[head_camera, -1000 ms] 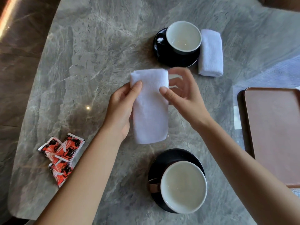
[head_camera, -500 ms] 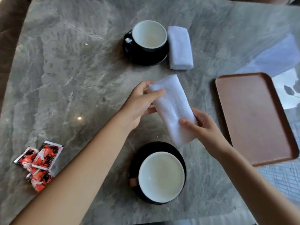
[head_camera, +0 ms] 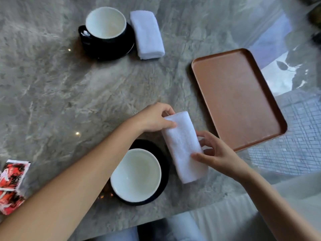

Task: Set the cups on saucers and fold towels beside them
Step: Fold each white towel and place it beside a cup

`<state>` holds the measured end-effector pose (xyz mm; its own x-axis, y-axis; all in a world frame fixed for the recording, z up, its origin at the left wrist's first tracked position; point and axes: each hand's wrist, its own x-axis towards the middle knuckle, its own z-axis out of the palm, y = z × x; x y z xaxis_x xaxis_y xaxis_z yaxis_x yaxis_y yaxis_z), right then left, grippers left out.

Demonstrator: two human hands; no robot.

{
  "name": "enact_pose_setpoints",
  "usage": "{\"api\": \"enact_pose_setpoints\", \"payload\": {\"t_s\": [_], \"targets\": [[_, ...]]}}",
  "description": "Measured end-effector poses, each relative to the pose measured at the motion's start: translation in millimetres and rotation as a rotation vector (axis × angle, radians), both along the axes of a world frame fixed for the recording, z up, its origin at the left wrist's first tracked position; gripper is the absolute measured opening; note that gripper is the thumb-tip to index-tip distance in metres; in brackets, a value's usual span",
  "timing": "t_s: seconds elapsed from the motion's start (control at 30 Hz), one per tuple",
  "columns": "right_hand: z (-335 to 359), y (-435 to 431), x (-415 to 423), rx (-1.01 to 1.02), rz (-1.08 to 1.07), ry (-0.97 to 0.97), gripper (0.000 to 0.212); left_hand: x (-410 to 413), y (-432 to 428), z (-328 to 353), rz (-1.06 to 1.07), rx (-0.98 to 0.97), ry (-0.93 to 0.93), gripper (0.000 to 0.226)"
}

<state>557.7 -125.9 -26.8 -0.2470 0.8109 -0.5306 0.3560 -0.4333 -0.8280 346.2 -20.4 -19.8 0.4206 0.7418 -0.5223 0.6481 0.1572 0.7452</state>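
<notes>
Now the left hand [head_camera: 154, 119], pinching the far end, and the right hand [head_camera: 217, 155], pinching the right edge, are moving the folded towel [head_camera: 184, 146] from mid-table to just right of the near cup [head_camera: 136, 174] on its saucer [head_camera: 147, 144], nearly completing the second setting.

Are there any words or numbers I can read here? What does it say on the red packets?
Red packets: printed in red, black and white, but too blurred to read.
Nothing else on the table shows any words, numbers or signs.
</notes>
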Motion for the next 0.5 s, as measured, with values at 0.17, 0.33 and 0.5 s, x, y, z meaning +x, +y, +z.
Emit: {"api": "enact_pose_setpoints", "payload": {"t_s": [0.17, 0.33, 0.5], "targets": [[-0.6, -8.9, 6.3, 0.065, 0.155, -0.190, 0.043, 9.0, -6.4, -1.3, -0.106, 0.026, 0.133, 0.020], [5.0, -9.2, 2.3, 0.124, 0.215, -0.294, 0.044, 9.0, -8.5, 4.2, -0.175, 0.051, 0.208, 0.024], [3.3, -8.8, -5.5, 0.079, 0.261, -0.274, 0.045, 2.1, -12.6, 4.8, -0.178, 0.009, 0.190, 0.027]]}}
